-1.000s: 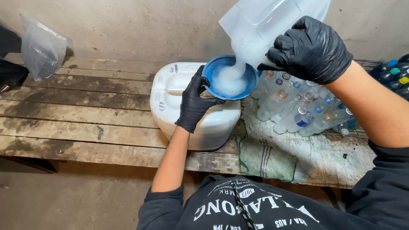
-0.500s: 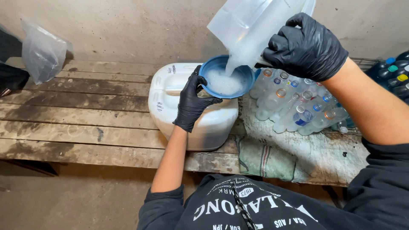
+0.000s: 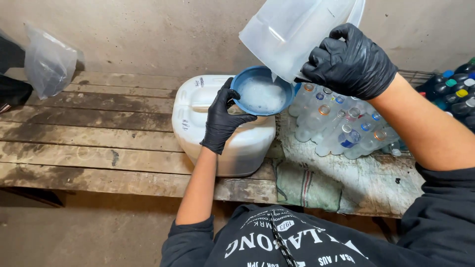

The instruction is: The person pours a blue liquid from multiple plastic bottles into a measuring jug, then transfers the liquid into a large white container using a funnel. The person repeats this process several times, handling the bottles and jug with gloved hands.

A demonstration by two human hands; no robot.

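Overhead, translucent jug in right hand, tilted over blue funnel.

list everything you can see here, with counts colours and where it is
jerrycan: one, white, on the bench under the funnel
funnel: one, blue, holding foamy liquid, on top of the jerrycan
tilted container: one, translucent white, above the funnel, spout down
small bottles: many, clear with mixed-colour caps, lying bagged right of the jerrycan
dark bottles: several, coloured caps, far right edge
plastic bag: one, clear, far left by the wall
cloth: one, greenish with stripes, on the front bench edge
bench: one, worn wooden planks, against the wall
left hand: black glove, fingers on the funnel rim
right hand: black glove, gripping the tilted container
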